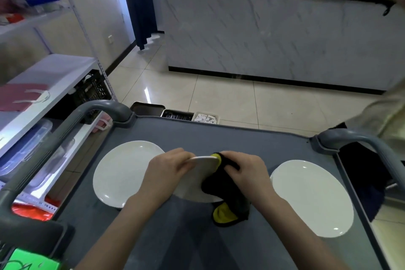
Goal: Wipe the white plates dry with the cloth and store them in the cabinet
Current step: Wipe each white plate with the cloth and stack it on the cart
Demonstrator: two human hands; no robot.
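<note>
One plate (205, 165) at the cloth (230, 199)

Tilted up over the cart (197, 129), between both hands. Gripped at its left rim by left hand (166, 173), fingers curled over the edge. Rubbed at its right rim with black-and-yellow cloth, bunched under curled fingers of right hand (247, 171). Flat on the cart on either side: left plate (122, 171), right plate (311, 197).

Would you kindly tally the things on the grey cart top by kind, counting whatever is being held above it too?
White plates: 3 (left plate, held plate, right plate)
Black-and-yellow cloth: 1
Total: 4
</note>
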